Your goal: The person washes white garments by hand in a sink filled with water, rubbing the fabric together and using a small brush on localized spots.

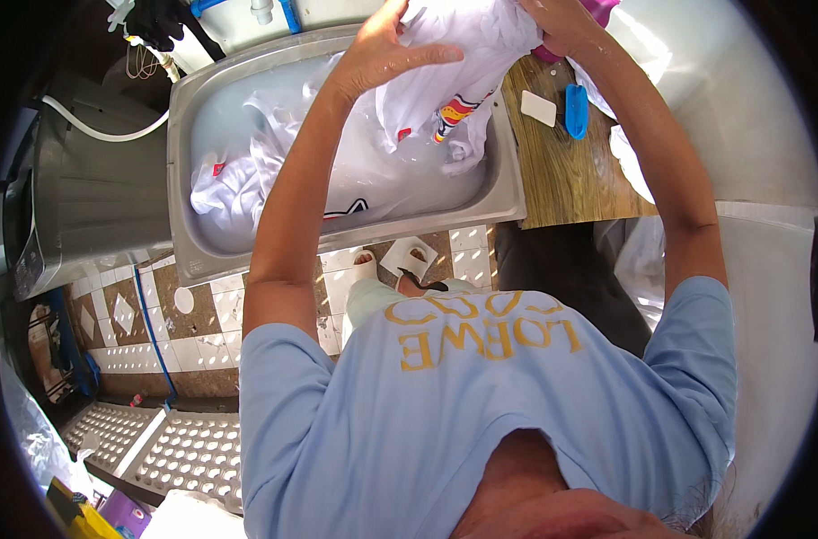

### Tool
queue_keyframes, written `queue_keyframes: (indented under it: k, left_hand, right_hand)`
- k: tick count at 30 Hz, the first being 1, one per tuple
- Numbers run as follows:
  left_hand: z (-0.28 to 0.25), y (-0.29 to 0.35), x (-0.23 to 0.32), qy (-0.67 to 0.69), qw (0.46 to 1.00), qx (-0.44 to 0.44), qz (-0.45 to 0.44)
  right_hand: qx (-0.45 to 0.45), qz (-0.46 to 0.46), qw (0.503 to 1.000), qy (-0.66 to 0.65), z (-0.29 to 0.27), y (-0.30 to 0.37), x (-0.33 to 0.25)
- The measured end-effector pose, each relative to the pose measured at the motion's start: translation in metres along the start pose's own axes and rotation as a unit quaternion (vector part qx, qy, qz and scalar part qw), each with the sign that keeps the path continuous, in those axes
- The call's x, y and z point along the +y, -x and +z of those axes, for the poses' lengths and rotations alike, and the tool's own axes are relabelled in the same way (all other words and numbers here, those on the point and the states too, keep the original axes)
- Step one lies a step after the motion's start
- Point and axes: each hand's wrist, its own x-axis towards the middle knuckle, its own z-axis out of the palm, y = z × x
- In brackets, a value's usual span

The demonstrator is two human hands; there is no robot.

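A wet white garment (467,40) with a red, yellow and black print is lifted over the metal sink (508,184), its lower part hanging into the water. At its left side my left hand (391,58) holds it, thumb stretched across the cloth and fingertips cut off by the upper edge. My right hand (566,27) grips the garment's upper right side, its fingers partly hidden. More white clothes (234,193) with small red tags lie soaking in the cloudy water below.
Right of the sink, a wooden board (561,180) carries a whitish block (538,109), a blue brush-like piece (577,112) and white cloth (632,163). A grey machine (103,180) with a white hose (103,135) stands left. Tiled floor (211,314) lies below.
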Motion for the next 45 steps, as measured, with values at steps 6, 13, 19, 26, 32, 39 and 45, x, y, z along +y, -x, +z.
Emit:
queue_keyframes:
  k: [6, 13, 19, 26, 32, 39, 45]
  left_hand:
    - [-0.041, 0.087, -0.104, 0.241, 0.933, -0.049, -0.264]
    - [-0.047, 0.085, -0.120, 0.040, 0.946, 0.047, -0.317]
    - [-0.005, 0.094, -0.123, -0.348, 0.846, -0.147, -0.376]
    - [-0.029, 0.145, -0.266, -0.562, 0.811, 0.021, -0.158]
    - [-0.048, 0.106, -0.188, -0.059, 0.970, -0.023, -0.233]
    - [0.062, 0.046, -0.069, 0.153, 0.965, 0.159, -0.140]
    - [0.114, 0.053, -0.095, -0.310, 0.940, 0.117, 0.077]
  right_hand:
    - [0.014, 0.192, 0.900, -0.392, -0.008, 0.043, -0.069]
    - [-0.085, 0.299, 0.950, 0.005, 0.093, 0.059, 0.105]
    - [-0.062, 0.208, 0.938, 0.271, 0.185, 0.034, 0.107]
    - [0.120, 0.178, 0.976, 0.027, 0.245, 0.032, 0.116]
    - [0.168, 0.249, 0.719, -0.627, 0.182, 0.052, 0.139]
    - [0.113, 0.268, 0.610, -0.737, 0.214, 0.021, 0.111]
    - [0.044, 0.139, 0.692, -0.707, 0.242, 0.029, 0.168]
